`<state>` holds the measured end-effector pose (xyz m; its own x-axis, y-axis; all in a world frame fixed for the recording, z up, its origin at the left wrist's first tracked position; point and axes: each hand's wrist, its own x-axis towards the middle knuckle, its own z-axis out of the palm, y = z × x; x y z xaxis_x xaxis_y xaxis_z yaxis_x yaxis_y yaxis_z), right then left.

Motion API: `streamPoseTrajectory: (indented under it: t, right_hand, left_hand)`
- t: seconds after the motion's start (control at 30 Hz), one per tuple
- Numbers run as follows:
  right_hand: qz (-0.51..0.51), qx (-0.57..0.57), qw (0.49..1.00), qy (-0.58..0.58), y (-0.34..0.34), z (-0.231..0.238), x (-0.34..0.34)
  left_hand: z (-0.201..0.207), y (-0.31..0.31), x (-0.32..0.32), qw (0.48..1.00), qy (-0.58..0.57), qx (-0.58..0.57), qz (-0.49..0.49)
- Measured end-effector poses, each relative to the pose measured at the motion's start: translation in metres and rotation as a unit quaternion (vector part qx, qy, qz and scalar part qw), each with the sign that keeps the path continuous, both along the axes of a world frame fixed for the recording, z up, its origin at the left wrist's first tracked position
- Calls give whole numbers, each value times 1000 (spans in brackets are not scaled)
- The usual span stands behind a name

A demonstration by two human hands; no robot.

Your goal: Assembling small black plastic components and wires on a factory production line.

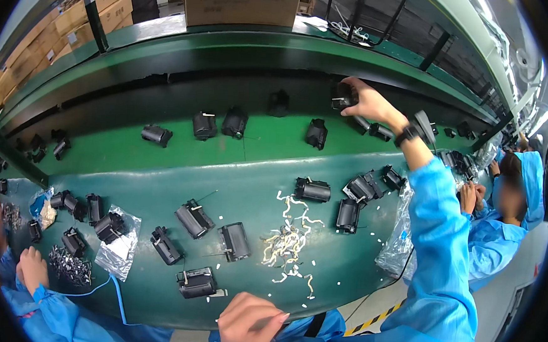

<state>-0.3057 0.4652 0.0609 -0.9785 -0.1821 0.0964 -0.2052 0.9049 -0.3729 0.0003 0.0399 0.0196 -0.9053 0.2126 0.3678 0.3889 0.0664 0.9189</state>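
My right arm reaches out over the raised green shelf at the back. In my right hand [373, 105], the fingers and thumb close round a small black boxy device part [343, 97], held above the shelf. My left hand [249, 323] is at the front edge of the table with its fingers curled and the thumb against the fingertips; whatever it may hold is hidden. Beyond it lies a tangled heap of short white and yellowish strips [285, 244]. A black device part [197, 283] with a light tab rests to the left of the heap, and another [234, 242] is behind that one.
More black parts stand on the green shelf [193, 156]. Clear plastic bags lie at right [398, 241] and left [118, 249], the latter near a blue cable [117, 296]. Co-workers in blue sit at both sides. A cardboard box [240, 6] stands on the upper ledge.
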Motion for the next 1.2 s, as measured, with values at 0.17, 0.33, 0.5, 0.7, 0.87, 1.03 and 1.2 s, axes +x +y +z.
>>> streamPoseTrajectory:
  t: [0.17, 0.33, 0.5, 0.7, 0.87, 1.03, 1.2]
  right_hand:
    - [95, -133, 985, 60, -80, 56, 127]
    - [130, -215, 963, 95, -97, 54, 168]
    - [60, -149, 987, -16, -124, 23, 155]
    - [127, 71, 988, 57, -193, -58, 137]
    - [139, 96, 985, 38, -199, -52, 129]
    - [-69, 193, 978, -27, -89, -25, 57]
    - [-77, 98, 974, -190, -17, -42, 25]
  left_hand:
    - [-6, 3, -2, 999, 14, 2, -29]
    - [-11, 1, 3, 998, 43, -21, -27]
    - [-12, 6, 16, 999, 29, -23, -37]
    - [-10, 13, 34, 997, 52, -17, -47]
    - [-12, 7, 37, 998, 45, -26, -39]
    - [-13, 7, 28, 999, 32, -23, -34]
    - [-9, 4, 25, 997, 59, -23, -50]
